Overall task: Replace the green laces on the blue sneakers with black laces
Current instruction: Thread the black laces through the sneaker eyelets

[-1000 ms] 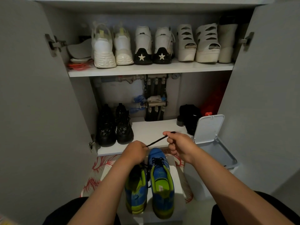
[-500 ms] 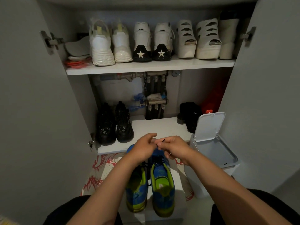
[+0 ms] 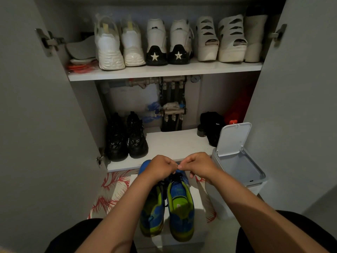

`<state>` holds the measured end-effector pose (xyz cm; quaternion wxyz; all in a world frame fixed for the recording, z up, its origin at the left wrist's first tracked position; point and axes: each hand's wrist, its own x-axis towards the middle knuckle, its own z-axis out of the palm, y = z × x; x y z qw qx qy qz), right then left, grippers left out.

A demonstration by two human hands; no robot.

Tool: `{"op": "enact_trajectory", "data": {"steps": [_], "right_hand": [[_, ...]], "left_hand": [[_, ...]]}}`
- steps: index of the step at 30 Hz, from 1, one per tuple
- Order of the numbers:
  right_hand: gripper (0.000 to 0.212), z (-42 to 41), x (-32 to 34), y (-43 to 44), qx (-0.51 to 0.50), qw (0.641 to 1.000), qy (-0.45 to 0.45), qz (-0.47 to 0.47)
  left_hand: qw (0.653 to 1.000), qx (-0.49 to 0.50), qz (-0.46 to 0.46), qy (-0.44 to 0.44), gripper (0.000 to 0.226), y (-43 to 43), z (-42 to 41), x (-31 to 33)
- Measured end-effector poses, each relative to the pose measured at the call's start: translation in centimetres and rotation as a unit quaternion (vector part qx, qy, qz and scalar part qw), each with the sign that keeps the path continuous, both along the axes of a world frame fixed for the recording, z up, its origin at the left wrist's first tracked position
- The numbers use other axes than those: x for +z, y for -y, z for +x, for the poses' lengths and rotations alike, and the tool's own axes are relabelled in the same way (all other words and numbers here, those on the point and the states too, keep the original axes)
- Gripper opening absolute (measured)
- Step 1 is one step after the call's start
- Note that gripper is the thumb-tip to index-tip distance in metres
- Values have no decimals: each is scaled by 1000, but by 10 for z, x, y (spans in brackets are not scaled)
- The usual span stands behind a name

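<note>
Over sneaker toes: left hand (image 3: 160, 168) and right hand (image 3: 198, 166), fingers curled, tips touching, pinching black lace (image 3: 176, 177) (end barely visible). Lace runs into right sneaker (image 3: 180, 207); left sneaker (image 3: 152, 214) just beside, both on white box (image 3: 197, 197).

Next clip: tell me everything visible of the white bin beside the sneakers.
The bin is a pale, plastic-looking rectangular box standing upright on the floor right of the blue sneakers, before the cupboard's lower shelf. Its hinged lid is flipped up at the back, mouth open; no contents show. The right forearm overlaps its near-left corner.
</note>
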<state>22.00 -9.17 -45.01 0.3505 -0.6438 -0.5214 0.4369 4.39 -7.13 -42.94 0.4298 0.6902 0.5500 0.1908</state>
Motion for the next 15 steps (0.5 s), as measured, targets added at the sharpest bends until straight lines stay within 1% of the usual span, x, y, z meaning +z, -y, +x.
{"op": "enact_trajectory", "data": {"steps": [2, 3, 4, 6, 7, 8, 10, 13, 15], "right_hand": [[11, 1, -8, -1, -1, 999, 29, -15], [13, 2, -12, -2, 8, 998, 58, -31], [19, 2, -16, -1, 25, 994, 95, -53], [38, 2, -24, 1, 64, 980, 152, -107], [44, 2, -27, 2, 79, 974, 170, -129], [45, 2, -30, 3, 90, 968, 186, -141], [41, 1, -33, 2, 96, 962, 202, -157], [28, 3, -34, -2, 87, 961, 178, -194], [24, 5, -34, -2, 65, 962, 160, -212]], "left_hand": [[999, 16, 14, -30, 13, 0, -2, -2], [998, 19, 24, -52, 13, -1, -4, -4], [997, 17, 33, -72, 14, -1, -5, -6], [993, 4, 44, -109, 17, 0, -5, -11], [991, -4, 48, -125, 17, 1, -4, -14], [989, -14, 53, -139, 18, 2, -2, -17], [986, -30, 63, -152, 19, 3, 1, -25], [985, -41, 72, -148, 18, 4, 4, -36], [987, -45, 74, -137, 17, 4, 7, -44]]}}
